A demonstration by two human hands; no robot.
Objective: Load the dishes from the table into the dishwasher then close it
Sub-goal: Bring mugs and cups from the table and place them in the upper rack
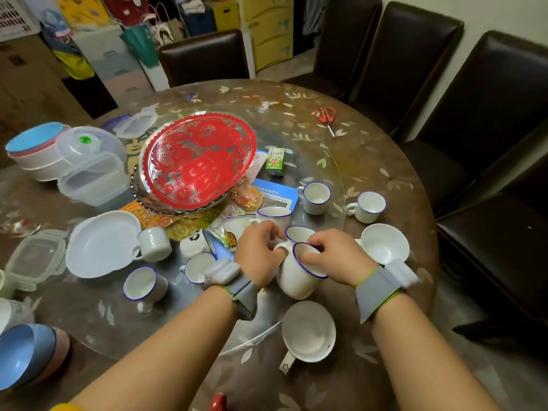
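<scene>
Both hands meet over the glass turntable (320, 149), the left hand (258, 254) curled around the handle of a blue-rimmed white mug (296, 277) while the right hand (336, 258) pinches its rim, a second mug (298, 233) just behind.

Tilted white blue-rimmed mug (296, 277) amid scattered cups on table (370, 161)

White mugs (296, 277) have blue rims; the round tray (198, 161) bears a red paper-cut pattern.
</scene>
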